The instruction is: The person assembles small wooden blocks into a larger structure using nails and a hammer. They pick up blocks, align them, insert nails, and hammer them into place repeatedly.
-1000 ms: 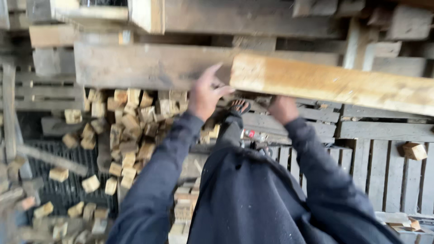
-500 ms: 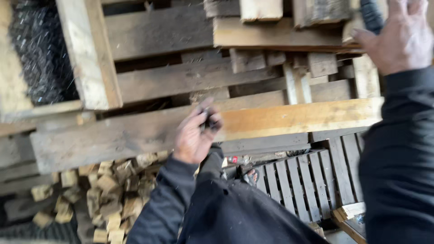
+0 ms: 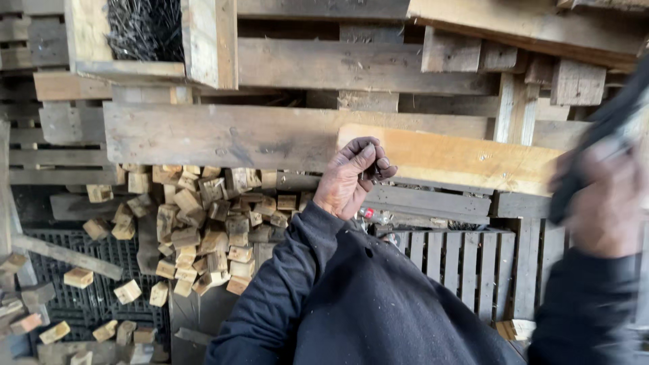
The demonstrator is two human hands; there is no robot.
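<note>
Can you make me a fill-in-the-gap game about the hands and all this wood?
1. The left hand pinches a small dark ___.
2. The plank beside that hand is pale ___.
3. The heap of little wood blocks lies to the ___ of the left hand.
4. The right hand looks ___ in the picture.

Missing words: object; wood; left; blurred

Single head camera, close, looking down-forward at stacked pallets (image 3: 297,67); right edge blurred.
</note>
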